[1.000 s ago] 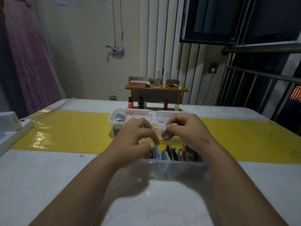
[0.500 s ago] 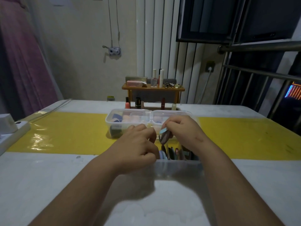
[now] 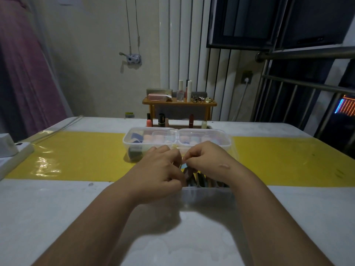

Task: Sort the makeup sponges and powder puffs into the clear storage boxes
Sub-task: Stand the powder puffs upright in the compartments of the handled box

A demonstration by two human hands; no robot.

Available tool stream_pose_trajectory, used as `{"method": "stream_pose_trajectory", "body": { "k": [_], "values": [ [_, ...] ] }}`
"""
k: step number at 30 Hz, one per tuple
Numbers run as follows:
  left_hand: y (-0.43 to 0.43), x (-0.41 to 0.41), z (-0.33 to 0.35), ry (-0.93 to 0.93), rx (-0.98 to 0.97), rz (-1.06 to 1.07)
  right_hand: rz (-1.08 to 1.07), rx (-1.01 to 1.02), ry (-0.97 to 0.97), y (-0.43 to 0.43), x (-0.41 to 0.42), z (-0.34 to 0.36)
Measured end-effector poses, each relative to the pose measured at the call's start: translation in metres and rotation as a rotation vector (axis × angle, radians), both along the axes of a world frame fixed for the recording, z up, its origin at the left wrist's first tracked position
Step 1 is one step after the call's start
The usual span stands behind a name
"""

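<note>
the worktop (image 3: 48, 208) was pale grey-white, crossed by a glossy yellow band (image 3: 76, 156). the clear storage boxes (image 3: 126, 140) held a dark blue sponge (image 3: 136, 136) and peach sponges (image 3: 148, 138) (other tints too dim to tell). a light blue puff (image 3: 184, 166) showed nearer. the curtain (image 3: 23, 73) was mauve-pink.

A pale desk (image 3: 57, 217) carries a glossy yellow strip (image 3: 76, 156) across its middle. On the strip a left clear box (image 3: 134, 140) and a right clear box (image 3: 222, 140) stand touching side by side. A nearer clear box (image 3: 207, 194) sits just in front of them, and a white power strip (image 3: 17, 152) lies at the left edge.
</note>
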State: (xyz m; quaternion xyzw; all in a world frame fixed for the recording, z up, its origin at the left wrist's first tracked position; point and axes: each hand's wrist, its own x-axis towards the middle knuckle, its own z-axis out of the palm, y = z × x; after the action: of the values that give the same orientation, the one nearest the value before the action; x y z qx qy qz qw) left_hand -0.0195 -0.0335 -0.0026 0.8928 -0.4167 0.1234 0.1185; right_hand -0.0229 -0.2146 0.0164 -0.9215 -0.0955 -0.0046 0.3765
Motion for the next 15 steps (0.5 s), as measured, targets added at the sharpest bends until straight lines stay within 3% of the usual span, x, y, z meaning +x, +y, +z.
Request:
{"method": "stream_pose_trajectory", "body": {
  "k": [9,15],
  "values": [
    [0.011,0.009,-0.004,0.367,-0.564,-0.005,-0.025,-0.083,-0.039,0.001,0.0,0.002],
    [0.016,0.016,-0.003,0.366,-0.982,0.128,0.016,-0.088,0.032,0.0,-0.007,0.006]
  ]
}}
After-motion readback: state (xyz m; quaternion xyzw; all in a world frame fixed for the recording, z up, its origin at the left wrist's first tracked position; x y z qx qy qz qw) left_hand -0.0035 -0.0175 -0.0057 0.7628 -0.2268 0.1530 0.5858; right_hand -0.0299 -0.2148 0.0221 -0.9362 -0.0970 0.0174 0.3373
